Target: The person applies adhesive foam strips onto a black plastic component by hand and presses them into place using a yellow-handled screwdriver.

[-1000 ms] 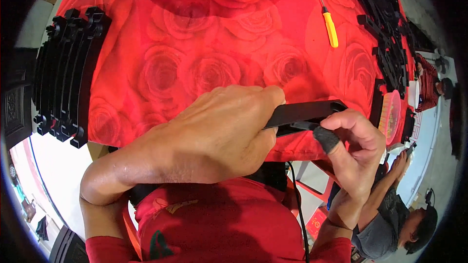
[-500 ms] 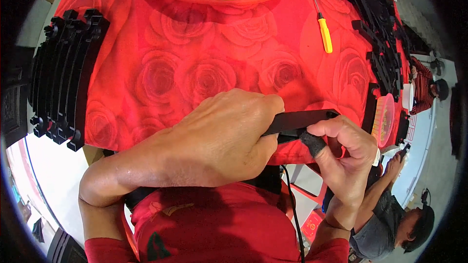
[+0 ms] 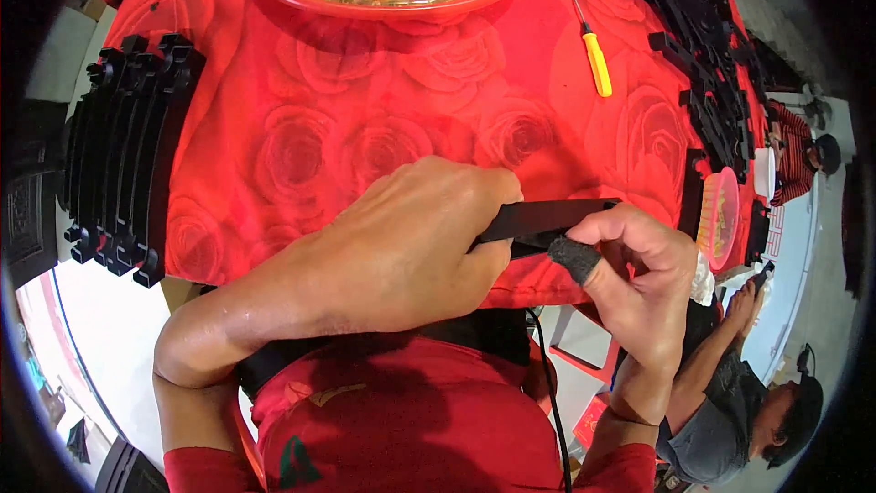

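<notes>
A long, flat black plastic part [image 3: 552, 216] is held between my two hands above the near edge of the table. My left hand [image 3: 424, 242] is closed around its left end, the back of the hand facing up. At the other end, my right hand [image 3: 643, 278] pinches it between thumb and bent fingers. A dark fabric cover [image 3: 574, 260] wraps the right thumb and lies just under the part. The part's ends are partly hidden by my fingers, so its full shape cannot be made out.
A red rose-patterned cloth [image 3: 347, 100] covers the table. Stacked black plastic parts [image 3: 128, 155] stand left; more black parts [image 3: 707, 82] pile up right. A yellow-handled screwdriver [image 3: 596, 64], a red tray [image 3: 365, 11] of yellowish pieces and a pink basket [image 3: 721, 219] lie around. Another person [image 3: 730, 411] sits at lower right.
The whole view has shifted slightly. Both hands keep their grip on the black part, and the right thumb has moved a little further left beneath it.
</notes>
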`<move>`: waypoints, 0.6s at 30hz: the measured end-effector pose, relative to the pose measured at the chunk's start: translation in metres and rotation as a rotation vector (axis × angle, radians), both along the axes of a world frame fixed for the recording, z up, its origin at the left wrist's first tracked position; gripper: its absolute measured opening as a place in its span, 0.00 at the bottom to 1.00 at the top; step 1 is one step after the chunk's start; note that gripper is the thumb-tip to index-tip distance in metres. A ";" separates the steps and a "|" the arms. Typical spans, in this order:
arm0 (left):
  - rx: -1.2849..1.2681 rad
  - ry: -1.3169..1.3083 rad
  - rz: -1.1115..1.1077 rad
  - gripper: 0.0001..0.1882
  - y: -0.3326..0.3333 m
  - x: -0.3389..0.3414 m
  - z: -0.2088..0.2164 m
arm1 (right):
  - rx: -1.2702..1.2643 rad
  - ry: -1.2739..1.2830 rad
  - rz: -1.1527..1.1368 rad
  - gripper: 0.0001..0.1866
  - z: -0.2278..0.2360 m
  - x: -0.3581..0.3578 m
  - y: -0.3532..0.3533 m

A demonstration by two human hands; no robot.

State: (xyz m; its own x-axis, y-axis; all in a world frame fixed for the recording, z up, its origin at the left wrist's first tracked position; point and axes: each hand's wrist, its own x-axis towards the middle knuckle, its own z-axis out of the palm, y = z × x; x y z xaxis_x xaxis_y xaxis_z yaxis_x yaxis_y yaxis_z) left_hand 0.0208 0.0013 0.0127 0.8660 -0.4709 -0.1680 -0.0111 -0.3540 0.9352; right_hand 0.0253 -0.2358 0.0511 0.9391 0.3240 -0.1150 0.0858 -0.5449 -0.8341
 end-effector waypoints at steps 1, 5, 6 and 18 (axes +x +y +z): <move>0.010 -0.015 -0.003 0.09 0.001 0.002 0.002 | 0.002 -0.004 0.003 0.06 0.002 0.003 0.001; -0.005 -0.077 -0.012 0.10 0.002 -0.004 -0.006 | -0.170 -0.104 0.154 0.09 0.011 0.005 0.006; 0.012 -0.080 -0.001 0.10 0.002 -0.004 -0.005 | -0.217 -0.106 0.153 0.11 0.011 0.004 0.006; 0.108 -0.137 0.040 0.07 -0.001 -0.010 -0.004 | -0.384 -0.152 0.032 0.09 0.013 -0.006 0.025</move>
